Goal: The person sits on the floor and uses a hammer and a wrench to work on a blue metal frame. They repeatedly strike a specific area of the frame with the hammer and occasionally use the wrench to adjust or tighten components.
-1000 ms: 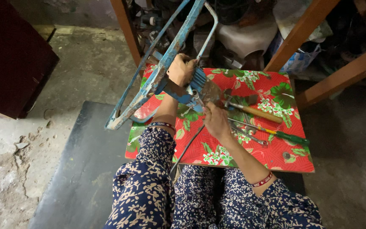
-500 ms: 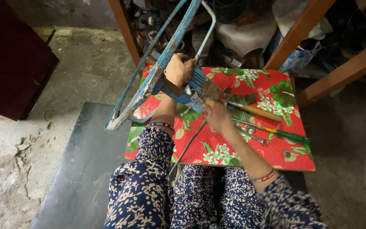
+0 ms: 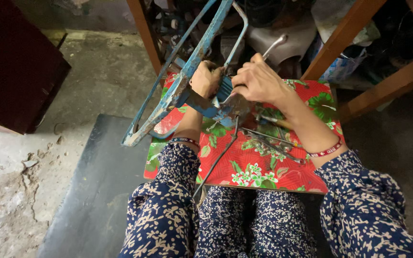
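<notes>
Blue metal frame (image 3: 178, 91) gripped by left hand (image 3: 205, 80), right hand (image 3: 259, 81) alongside.

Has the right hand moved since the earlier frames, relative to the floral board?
Yes. The right hand has gone from over the floral board up to its far edge, beside the left hand.
</notes>
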